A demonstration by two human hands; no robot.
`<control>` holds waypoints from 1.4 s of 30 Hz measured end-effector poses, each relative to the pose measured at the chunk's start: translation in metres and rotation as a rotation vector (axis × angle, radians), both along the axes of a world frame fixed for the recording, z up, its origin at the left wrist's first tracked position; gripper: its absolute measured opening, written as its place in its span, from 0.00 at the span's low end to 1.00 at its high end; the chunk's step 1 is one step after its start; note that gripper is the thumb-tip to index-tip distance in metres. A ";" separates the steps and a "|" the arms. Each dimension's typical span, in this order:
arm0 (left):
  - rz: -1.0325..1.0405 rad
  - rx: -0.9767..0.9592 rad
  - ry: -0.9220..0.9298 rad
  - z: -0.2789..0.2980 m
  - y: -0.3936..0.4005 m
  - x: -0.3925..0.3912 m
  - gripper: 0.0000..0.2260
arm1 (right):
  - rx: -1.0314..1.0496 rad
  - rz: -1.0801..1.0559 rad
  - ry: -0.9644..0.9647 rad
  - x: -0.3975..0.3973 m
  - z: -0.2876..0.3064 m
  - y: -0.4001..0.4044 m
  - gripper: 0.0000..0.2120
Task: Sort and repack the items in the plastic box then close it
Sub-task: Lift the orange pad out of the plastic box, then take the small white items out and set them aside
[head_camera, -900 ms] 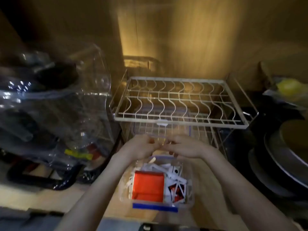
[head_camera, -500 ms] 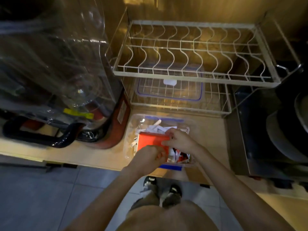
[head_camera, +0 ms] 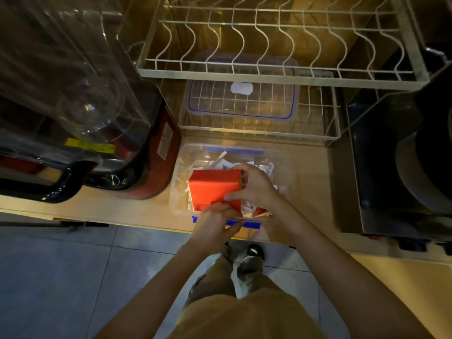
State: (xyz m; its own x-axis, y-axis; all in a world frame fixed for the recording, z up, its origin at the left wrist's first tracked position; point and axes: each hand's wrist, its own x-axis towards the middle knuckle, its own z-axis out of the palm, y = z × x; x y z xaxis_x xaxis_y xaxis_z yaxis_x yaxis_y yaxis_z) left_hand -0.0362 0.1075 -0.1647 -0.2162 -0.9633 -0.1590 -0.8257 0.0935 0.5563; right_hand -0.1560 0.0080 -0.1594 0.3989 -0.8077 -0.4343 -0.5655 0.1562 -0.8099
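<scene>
While box (head_camera: pixel 182 167) lies open, right hand (head_camera: pixel 254 185) grips red pack (head_camera: pixel 214 189); left hand (head_camera: pixel 215 223) pinches its edge; lid (head_camera: pixel 244 99) off on rack; sorting unfinished.

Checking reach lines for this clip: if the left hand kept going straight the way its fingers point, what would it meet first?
The left hand points away from the body and already touches the near edge of the red box, which the right hand grips; that comes first. Depth is unclear.

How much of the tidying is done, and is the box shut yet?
Not shut. The lid already lies off on the rack's lower shelf. Right now the right hand and left hand grip the red packet over the open plastic box. White packets remain jumbled; repacking and closing are left.
</scene>
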 end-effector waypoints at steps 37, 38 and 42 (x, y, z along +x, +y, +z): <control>-0.245 0.346 -0.118 -0.006 -0.041 -0.070 0.23 | -0.126 -0.893 0.306 -0.094 -0.003 0.028 0.26; -0.189 0.439 -0.020 -0.004 -0.044 -0.068 0.23 | -0.232 -0.802 0.311 -0.088 0.002 0.029 0.23; 0.012 0.431 0.280 0.013 -0.057 -0.049 0.16 | -0.426 -0.523 0.190 -0.061 0.015 0.020 0.14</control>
State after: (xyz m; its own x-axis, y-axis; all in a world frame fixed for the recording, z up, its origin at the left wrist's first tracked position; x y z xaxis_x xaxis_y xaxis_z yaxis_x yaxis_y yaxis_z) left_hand -0.0854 0.0510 -0.1517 -0.2965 -0.8256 -0.4801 -0.6394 -0.2018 0.7419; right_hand -0.2171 0.0284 -0.1440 -0.1399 -0.9883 -0.0606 -0.6406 0.1370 -0.7556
